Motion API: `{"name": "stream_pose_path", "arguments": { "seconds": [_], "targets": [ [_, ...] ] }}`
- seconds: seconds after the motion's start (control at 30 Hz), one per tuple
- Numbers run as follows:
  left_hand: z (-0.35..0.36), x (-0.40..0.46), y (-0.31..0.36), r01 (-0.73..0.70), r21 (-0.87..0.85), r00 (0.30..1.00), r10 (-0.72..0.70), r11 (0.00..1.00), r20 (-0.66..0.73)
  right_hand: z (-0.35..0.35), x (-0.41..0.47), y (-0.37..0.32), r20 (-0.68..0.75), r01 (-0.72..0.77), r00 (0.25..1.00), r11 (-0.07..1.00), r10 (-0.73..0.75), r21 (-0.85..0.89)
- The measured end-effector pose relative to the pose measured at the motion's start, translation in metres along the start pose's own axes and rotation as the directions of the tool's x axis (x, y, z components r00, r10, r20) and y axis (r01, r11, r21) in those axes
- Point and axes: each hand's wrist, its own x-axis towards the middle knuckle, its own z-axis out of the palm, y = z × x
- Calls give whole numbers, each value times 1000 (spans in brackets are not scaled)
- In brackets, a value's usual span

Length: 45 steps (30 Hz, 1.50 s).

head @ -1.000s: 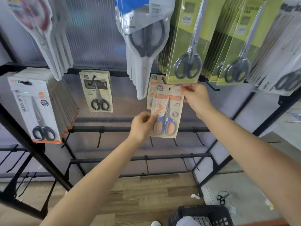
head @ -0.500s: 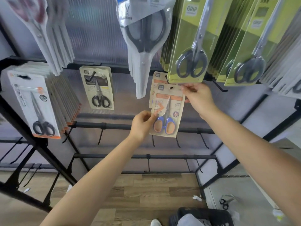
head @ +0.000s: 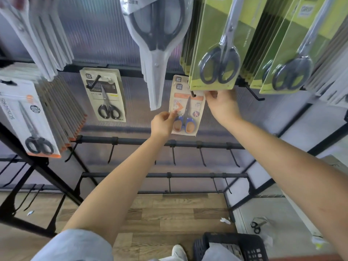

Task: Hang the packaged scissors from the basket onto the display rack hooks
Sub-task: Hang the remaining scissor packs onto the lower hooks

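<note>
Left hand (head: 162,123) fingers pinch lower left edge of scissors pack (head: 186,108); right hand (head: 222,104) fingers pinch its top right corner. Pack on rack hook (head: 192,94), under green packs (head: 212,44). Basket (head: 231,247) on floor below.

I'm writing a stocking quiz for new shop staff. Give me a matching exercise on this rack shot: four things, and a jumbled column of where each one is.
Things:
1. blue-handled scissors pack
2. green GRIP pack
3. black basket
4. loose scissors

Places:
A. on the floor, bottom right
B. held by both hands at a hook
C. lying on the pale floor
D. hanging on the upper row

Pairs: 1-B, 2-D, 3-A, 4-C
</note>
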Motion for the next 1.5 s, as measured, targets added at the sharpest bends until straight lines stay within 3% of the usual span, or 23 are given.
{"name": "stream_pose_path", "arguments": {
  "seconds": [0.33, 0.47, 0.57, 0.77, 0.9, 1.03, 1.2, 1.33, 1.5],
  "targets": [
    [4, 18, 14, 38, 136, 999, -38, 990, -3, 12, 1, 7, 153, 77, 987, 972, -43, -224],
    [-2, 12, 19, 37, 222, 999, -39, 974, 4, 11, -6, 10, 155, 179, 979, 928, -134, -327],
    [-8, 1, 18, -27, 333, 1000, 22, 942, 17, 12, -20, 12, 161, 269, 962, 881, -222, -388],
    [-23, -26, 0, -316, 553, 948, 281, 771, 150, 11, -63, 4, 238, 240, 961, 844, -138, -480],
    [-26, -49, -9, -457, 571, 890, 355, 682, 288, 11, -104, 4, 265, 163, 964, 848, -28, -505],
    [-16, -79, -16, -531, 581, 844, 323, 617, 428, 7, -156, 13, 233, 31, 967, 866, 99, -499],
    [23, -126, -27, -684, 482, 694, 284, 548, 662, -8, -238, 43, 140, -196, 943, 843, 303, -501],
    [68, -173, -34, -788, 361, 516, 216, 500, 829, -36, -311, 79, 52, -434, 848, 749, 527, -501],
    [128, -229, -49, -879, 152, 253, 170, 452, 952, -86, -393, 110, -67, -723, 591, 492, 804, -485]
  ]
}}
